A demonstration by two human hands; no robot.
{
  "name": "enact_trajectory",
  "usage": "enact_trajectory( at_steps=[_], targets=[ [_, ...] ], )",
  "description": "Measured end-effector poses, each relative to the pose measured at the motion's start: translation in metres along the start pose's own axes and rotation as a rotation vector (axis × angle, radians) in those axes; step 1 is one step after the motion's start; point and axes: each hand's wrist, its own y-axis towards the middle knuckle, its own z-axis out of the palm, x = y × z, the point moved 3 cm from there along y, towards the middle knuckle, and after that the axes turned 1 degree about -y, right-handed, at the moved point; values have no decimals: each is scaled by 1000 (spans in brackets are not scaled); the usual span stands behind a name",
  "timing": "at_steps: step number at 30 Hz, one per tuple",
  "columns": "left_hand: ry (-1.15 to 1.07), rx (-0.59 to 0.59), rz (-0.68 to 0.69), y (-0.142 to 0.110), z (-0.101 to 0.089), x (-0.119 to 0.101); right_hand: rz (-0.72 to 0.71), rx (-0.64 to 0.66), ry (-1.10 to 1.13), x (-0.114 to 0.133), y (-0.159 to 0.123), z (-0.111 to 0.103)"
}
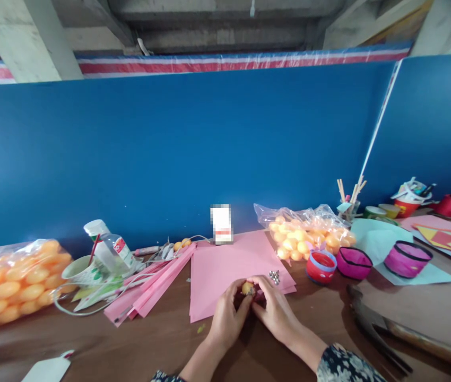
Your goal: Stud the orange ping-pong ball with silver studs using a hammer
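Note:
My left hand (228, 313) and my right hand (275, 310) meet above the near edge of the pink paper sheets (229, 270). Between their fingertips they hold a small yellow-orange ball (248, 288), with a darker, greyish patch on its lower side that I cannot make out. Fingers of both hands curl round it and partly hide it. Just right of my right hand's fingers, a little cluster of silvery beads (274, 276) lies on the pink paper.
Bags of orange balls (18, 281) (305, 236) stand left and back right. A claw hammer (388, 326) lies at right, near a red-blue ring (321, 266) and magenta rings (353, 263). Folded pink strips (157, 292), a cup (80, 269) and a bottle (116, 252) sit left. A blue partition (209, 143) rises behind.

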Motion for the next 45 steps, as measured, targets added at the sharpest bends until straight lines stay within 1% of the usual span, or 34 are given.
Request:
enact_trajectory(
  at_steps=[8, 16, 19, 21, 22, 23, 24, 26, 27, 28, 30, 32, 37, 45],
  targets=[
    [31, 18, 27, 0, -1, 5, 8, 6, -12, 0, -1, -1],
    [48, 14, -4, 1, -1, 6, 20, 13, -50, 1, 1, -2],
    [10, 27, -14, 1, 1, 6, -29, 46, -91, 6, 2, -10],
    [3, 22, -46, 1, 1, 8, -91, 88, -122, 8, 4, -19],
    [8, 15, -66, 2, 1, 10, -111, 88, -140, 7, 6, -25],
    [17, 13, -82, 2, 1, 11, -109, 53, -165, 4, 8, -32],
    [26, 8, -93, 2, 1, 12, -84, -8, -207, -1, 10, -40],
    [39, 5, -95, 2, 0, 13, 12, -183, -344, -15, 13, -56],
    [44, 4, -89, 2, 0, 13, 67, -235, -440, -22, 13, -61],
    [49, 3, -83, 2, 0, 13, 112, -249, -534, -28, 14, -65],
    [60, 6, -77, 2, 0, 13, 162, -211, -667, -38, 13, -68],
    [68, 13, -76, 2, 1, 13, 168, -163, -713, -43, 12, -67],
    [60, 26, -53, 0, 1, 12, 148, -111, -727, -46, 12, -63],
    [90, 22, -61, 0, 1, 14, 158, -52, -748, -49, 13, -60]
  ],
)
